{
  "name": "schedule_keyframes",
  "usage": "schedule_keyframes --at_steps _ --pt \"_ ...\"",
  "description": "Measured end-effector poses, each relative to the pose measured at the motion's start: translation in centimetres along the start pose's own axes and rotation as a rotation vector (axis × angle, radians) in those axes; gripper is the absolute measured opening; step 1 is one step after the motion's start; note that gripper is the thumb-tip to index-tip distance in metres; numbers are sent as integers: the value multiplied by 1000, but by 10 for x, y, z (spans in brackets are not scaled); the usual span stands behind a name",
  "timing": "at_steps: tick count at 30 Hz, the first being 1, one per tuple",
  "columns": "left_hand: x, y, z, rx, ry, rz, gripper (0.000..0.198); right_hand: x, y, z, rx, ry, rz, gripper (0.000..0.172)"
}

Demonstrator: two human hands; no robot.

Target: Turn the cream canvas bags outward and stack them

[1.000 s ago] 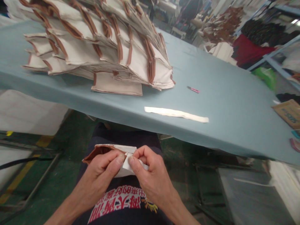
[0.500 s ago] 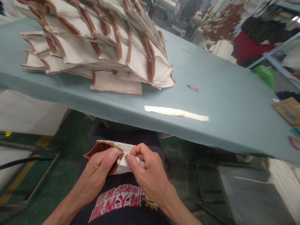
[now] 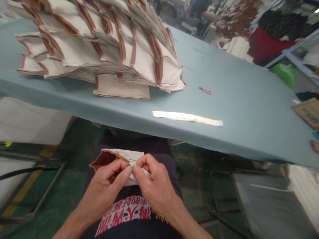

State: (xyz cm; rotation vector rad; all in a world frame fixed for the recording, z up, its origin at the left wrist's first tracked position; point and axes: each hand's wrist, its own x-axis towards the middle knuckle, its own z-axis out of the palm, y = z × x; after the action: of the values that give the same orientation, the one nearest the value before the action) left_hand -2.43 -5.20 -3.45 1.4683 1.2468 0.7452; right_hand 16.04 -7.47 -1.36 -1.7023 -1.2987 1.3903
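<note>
A cream fabric piece with brown lining or trim [image 3: 106, 157] rests on my lap, its brown side gaping at the left. My left hand [image 3: 109, 181] is closed in a pinch on its edge, near the middle. Right beside it, my right hand [image 3: 156, 177] pinches the same white cloth, thumb against finger. Both thumb tips nearly meet, and the bit of cloth between them is mostly covered by my fingers. I see the dark apron [image 3: 159, 146] with red lettering under the piece.
On the blue-covered table [image 3: 239, 99] a tall stack of cream fabric pieces with brown edges [image 3: 104, 54] stands at the left. A cream strip [image 3: 186, 117] lies near the front edge, and small pink-handled thread snips [image 3: 205, 90] lie beyond it. A cardboard box [image 3: 307, 113] sits at the right.
My left hand has shifted right, bringing its thumb up to my right thumb. The white flap that stuck up between the hands is now mostly covered. The view has moved slightly.
</note>
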Motion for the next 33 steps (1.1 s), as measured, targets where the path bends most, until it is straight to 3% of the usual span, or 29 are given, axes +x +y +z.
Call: schedule_keyframes --at_steps 9,16,20,26,33 --pt "-8 0 -2 -8 -116 -63 29 1 14 0 111 -27 24 26" --pt "-9 19 11 -14 63 -141 25 2 19 5 186 -32 6 26" --pt "-8 18 13 -52 47 -71 25 0 22 7 298 -55 22 32" --pt "-13 29 18 -117 121 -130 29 -1 20 8 420 -86 73 44" --pt "-11 18 23 99 162 27 30 1 19 19 689 -168 151 59"
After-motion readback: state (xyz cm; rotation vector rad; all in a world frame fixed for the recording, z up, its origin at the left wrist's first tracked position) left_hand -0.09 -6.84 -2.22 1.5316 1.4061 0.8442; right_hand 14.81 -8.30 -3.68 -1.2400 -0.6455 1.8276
